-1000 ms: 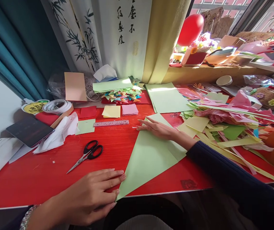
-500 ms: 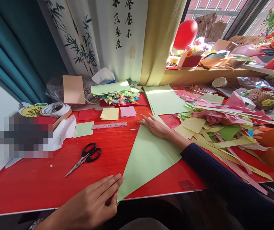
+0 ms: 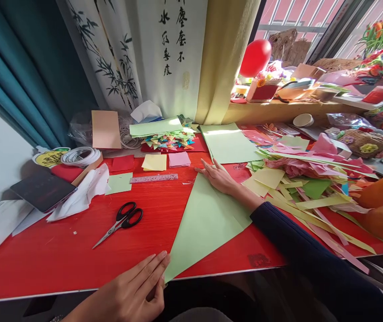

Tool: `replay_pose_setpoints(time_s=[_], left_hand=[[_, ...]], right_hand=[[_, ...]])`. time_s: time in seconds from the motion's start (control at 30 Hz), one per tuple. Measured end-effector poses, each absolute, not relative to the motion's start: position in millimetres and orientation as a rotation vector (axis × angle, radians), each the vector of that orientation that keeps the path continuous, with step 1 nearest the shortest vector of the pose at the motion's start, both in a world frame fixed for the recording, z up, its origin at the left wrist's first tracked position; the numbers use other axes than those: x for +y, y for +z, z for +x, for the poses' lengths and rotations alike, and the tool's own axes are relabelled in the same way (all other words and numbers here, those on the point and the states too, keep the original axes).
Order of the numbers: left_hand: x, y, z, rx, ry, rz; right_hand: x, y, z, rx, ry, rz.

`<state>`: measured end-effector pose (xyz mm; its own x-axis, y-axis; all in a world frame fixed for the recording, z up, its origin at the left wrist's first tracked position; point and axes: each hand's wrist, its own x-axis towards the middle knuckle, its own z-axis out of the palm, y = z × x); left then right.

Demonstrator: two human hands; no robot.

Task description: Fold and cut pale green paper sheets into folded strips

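As before, hands [image 3: 220, 179] on green paper [image 3: 204, 232]

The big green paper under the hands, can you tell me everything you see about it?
The green paper is pale and plain, and looks folded, with a faint line near its right side. Its long left edge slants down to a narrow point. It lies on the red table, reaching the front edge. The left hand is at that point; the right hand rests across its far end.
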<state>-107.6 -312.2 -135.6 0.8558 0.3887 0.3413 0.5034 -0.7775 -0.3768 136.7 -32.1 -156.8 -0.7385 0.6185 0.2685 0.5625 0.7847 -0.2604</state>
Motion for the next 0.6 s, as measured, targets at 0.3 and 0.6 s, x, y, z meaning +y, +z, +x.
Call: replay_pose_setpoints(time_s=[0.3, 0.6], left_hand=[[-320, -129, -114, -0.529, -0.339, -2.569], [-293, -122, -152, -1.519, -0.343, -2.188]], right_hand=[[-37, -156, 135, -2.587, 0.285, -0.910], [-52, -107, 143, -2.041, 0.479, -0.783]])
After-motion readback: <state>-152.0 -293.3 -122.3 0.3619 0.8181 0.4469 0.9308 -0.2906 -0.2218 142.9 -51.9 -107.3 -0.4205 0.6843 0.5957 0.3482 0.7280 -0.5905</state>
